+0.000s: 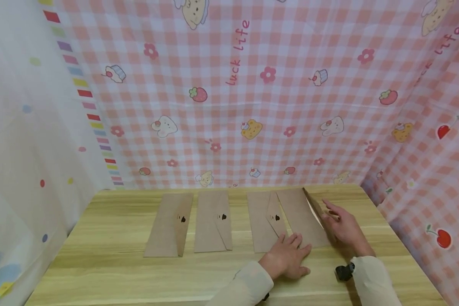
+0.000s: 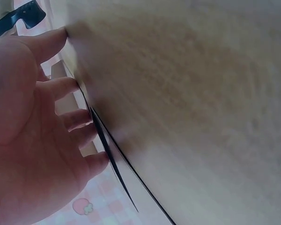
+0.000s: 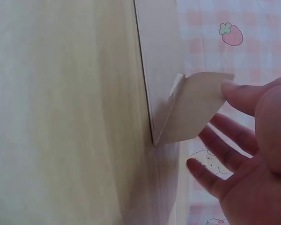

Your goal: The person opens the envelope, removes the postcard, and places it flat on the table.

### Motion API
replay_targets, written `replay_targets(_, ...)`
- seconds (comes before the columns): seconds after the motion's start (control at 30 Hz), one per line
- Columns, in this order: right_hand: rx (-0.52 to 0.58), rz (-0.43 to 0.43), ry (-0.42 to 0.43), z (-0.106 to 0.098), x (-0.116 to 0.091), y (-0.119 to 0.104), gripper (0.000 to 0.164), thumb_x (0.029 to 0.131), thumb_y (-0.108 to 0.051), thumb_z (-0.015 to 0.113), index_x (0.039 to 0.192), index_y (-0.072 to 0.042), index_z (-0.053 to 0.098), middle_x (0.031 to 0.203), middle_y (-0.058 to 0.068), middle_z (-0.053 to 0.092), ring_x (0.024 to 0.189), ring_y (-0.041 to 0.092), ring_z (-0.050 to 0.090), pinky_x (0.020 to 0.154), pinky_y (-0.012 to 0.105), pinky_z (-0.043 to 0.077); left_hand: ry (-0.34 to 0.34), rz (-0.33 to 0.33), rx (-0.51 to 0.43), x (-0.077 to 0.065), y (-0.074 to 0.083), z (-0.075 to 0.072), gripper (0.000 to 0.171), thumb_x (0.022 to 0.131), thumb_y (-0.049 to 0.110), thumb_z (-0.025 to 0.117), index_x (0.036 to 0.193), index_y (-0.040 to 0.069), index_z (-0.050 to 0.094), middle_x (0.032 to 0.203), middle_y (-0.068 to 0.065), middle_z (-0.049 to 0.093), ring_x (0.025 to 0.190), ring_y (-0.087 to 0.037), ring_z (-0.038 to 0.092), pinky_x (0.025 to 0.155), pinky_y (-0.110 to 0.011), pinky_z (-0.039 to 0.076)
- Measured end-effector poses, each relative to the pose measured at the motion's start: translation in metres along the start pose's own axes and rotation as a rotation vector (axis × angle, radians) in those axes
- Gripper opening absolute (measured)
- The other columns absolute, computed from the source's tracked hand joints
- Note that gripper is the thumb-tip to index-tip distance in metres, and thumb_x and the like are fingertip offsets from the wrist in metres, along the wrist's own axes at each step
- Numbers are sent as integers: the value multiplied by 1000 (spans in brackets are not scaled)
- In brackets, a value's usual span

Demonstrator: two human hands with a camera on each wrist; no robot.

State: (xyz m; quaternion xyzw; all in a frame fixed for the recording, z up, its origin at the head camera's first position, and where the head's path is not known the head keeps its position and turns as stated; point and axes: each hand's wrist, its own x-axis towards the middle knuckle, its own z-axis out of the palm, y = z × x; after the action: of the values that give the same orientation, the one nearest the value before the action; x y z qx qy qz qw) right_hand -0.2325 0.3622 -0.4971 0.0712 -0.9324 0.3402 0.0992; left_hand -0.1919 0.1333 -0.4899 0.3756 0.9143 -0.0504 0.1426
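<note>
Brown paper envelopes lie in a row on the table. The rightmost envelope (image 1: 300, 223) has its flap (image 3: 196, 108) lifted from the body, and a narrow pale gap shows along the fold. My right hand (image 1: 346, 227) pinches the flap's outer edge; in the right wrist view the thumb presses one face and other fingers spread below. My left hand (image 1: 288, 259) lies flat with fingers spread, fingertips at the near edges of the rightmost envelope and the closed envelope (image 1: 261, 221) beside it. In the left wrist view its fingertips touch the surface near dark envelope edges.
Two more envelopes, one at far left (image 1: 166, 225) and another (image 1: 210, 223) beside it, lie with flaps folded over and small dark marks on them. A wood-grain table (image 1: 168, 276) carries everything. Pink checked cloth (image 1: 229, 106) hangs behind and on the right, white cloth on the left.
</note>
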Motion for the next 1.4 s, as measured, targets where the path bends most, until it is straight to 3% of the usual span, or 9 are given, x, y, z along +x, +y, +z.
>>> replay_targets(0.13,-41,-120,123,4,1,3,50,92,6,64,140,4,51,123,33,59,102,47,62,86,60,50,11,-4,10,-1,1,0,65,96,65,43,155,44,24,164,10,20,150,-6,16,121,-34,18)
replay_targets(0.23,-84,-185,206,6,1,5,49,85,13,66,132,4,59,106,27,63,88,38,64,73,46,55,10,-6,17,-2,1,0,65,96,65,42,155,44,24,164,11,20,150,-6,15,121,-34,18)
replay_targets(0.4,-136,-208,257,7,2,8,46,77,19,63,120,4,68,83,13,55,70,21,55,57,25,46,2,-16,14,-3,1,1,65,97,65,41,155,45,22,164,12,19,150,-5,15,121,-33,18)
replay_targets(0.63,-196,-161,229,4,4,8,41,76,17,63,117,11,65,71,4,45,62,11,38,55,26,34,1,-18,5,-3,1,1,65,97,65,42,155,45,22,164,12,19,150,-5,14,121,-33,17)
replay_targets(0.83,-223,-50,161,-1,3,5,45,80,7,66,124,14,59,69,5,51,61,17,45,57,33,39,-5,-22,7,-4,1,1,64,97,65,41,154,46,22,163,13,19,150,-4,15,121,-33,17)
replay_targets(1.03,-266,76,65,-3,4,4,47,87,-2,62,132,5,55,73,5,55,60,19,48,53,33,37,-6,-23,4,-6,0,0,64,97,65,41,155,46,21,164,13,18,150,-4,15,121,-33,17)
replay_targets(1.13,-285,126,28,-3,4,2,46,88,-5,60,133,2,55,80,10,60,65,23,55,55,38,43,-5,-21,1,-6,-1,0,64,97,65,40,155,46,21,164,13,18,150,-4,14,121,-33,17)
replay_targets(1.3,-282,154,-11,-3,6,0,27,85,-3,57,112,0,62,84,15,65,73,31,60,61,46,47,-2,-16,-11,-5,-1,2,65,97,66,40,155,46,19,164,13,17,150,-4,14,121,-33,17)
replay_targets(1.4,-252,143,-20,-2,7,0,24,85,-3,60,108,2,62,82,15,64,72,31,59,63,47,48,-4,-16,-13,-5,-2,2,65,97,66,40,155,46,19,164,13,16,150,-4,13,122,-33,16)
